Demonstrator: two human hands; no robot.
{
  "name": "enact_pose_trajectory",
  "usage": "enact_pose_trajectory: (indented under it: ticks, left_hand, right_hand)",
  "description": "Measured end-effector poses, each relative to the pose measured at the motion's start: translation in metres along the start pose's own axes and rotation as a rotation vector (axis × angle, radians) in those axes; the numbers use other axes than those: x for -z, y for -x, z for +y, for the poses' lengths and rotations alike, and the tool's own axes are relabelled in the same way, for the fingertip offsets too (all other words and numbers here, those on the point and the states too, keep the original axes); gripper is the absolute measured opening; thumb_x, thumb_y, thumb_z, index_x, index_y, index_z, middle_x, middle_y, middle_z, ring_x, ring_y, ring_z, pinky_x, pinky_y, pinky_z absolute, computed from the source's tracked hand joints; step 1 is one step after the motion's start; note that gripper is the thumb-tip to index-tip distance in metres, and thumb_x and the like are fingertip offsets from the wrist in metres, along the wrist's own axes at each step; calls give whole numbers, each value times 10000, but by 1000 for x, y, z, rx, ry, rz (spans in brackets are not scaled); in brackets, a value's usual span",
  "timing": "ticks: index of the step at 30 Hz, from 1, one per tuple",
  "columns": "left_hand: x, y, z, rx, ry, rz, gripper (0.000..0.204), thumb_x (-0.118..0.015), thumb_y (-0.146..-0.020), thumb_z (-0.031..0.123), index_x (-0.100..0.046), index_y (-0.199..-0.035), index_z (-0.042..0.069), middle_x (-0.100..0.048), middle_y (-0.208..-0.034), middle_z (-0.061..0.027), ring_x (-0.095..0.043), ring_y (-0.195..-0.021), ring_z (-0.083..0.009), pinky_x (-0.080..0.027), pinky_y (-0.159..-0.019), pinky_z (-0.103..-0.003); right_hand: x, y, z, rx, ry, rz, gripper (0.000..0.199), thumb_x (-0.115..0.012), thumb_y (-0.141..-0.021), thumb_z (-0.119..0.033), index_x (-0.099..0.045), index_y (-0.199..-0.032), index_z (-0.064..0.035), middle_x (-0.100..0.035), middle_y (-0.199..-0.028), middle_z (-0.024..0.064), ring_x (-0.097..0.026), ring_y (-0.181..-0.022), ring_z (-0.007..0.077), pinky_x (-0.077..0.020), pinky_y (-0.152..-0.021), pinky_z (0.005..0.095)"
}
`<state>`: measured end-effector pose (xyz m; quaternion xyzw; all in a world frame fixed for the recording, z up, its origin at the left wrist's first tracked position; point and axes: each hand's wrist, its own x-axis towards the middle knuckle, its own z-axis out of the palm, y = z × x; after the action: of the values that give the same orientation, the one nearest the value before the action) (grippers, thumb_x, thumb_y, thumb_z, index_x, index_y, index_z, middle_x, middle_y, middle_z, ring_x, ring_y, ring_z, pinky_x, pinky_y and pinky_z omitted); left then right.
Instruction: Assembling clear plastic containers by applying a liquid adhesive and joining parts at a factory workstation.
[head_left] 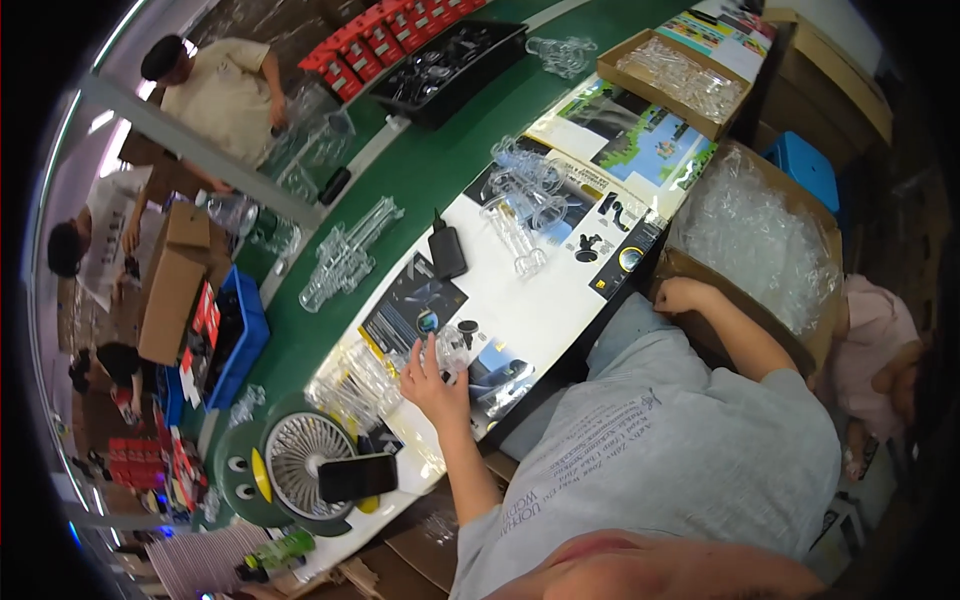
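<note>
My left hand (pixel 436 388) reaches over the white worktop (pixel 490 245), its fingers spread. A small clear plastic part (pixel 452 346) lies at its fingertips; whether they touch it I cannot tell. Just left of that hand is a pile of clear plastic parts (pixel 355 382). My right hand (pixel 682 295) is closed beside my lap, next to a carton (pixel 735 352) filled with clear plastic-wrapped pieces (pixel 755 240). Its fingertips are hidden, so anything in them cannot be made out. A black bottle with a narrow tip (pixel 447 250) lies farther up the worktop.
More clear parts (pixel 525 190) lie on the worktop, others (pixel 350 252) on the green belt (pixel 400 190). A shallow carton (pixel 609 68) stands far right. A fan (pixel 310 462) with a black phone (pixel 357 478) before it stands left. Co-workers (pixel 220 95) sit across the belt.
</note>
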<state>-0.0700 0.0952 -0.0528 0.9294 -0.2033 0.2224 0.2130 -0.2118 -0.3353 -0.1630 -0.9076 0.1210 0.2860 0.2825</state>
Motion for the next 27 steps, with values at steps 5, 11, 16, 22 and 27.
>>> enact_pose_trajectory:
  ticks: [5,11,16,22,27]
  left_hand:
    - [6,-1,-6,20,-47,45,608,-752,-594,162,-580,-1177,151,-525,-1195,-68,-443,-1081,-290,-311,-961,-428]
    - [31,-14,20,33,182,215,600,-767,-578,115,-574,-1144,70,-552,-1120,-105,-451,-1047,-302,-339,-942,-411]
    - [56,-13,34,38,353,192,656,-758,-556,53,-515,-1165,24,-537,-1138,-125,-460,-1077,-292,-338,-965,-383]
    - [81,-29,54,252,848,93,571,-779,-605,131,-516,-1094,-2,-503,-1059,-90,-504,-1023,-222,-376,-931,-345]
    - [73,-64,39,93,1081,178,687,-750,-674,160,-430,-1256,-14,-504,-1198,-149,-462,-1157,-244,-312,-1016,-366]
  right_hand:
    - [123,51,-155,435,-221,-158,266,-582,-846,-280,-649,-866,-23,-667,-734,54,-622,-652,109,-485,-613,258]
    - [160,-21,-261,1018,214,452,207,-604,-773,-115,-613,-978,-86,-617,-885,76,-606,-836,237,-481,-722,340]
    - [130,-134,-316,1203,868,535,399,-600,-746,-142,-550,-1139,-186,-562,-1134,37,-515,-1097,209,-424,-803,402]
    - [129,-150,-351,1136,1198,283,519,-687,-689,-290,-517,-1171,-195,-575,-1059,25,-525,-1063,200,-389,-811,414]
    - [160,-128,-354,1265,618,589,594,-760,-571,-313,-516,-1088,-153,-551,-976,77,-546,-953,255,-441,-754,407]
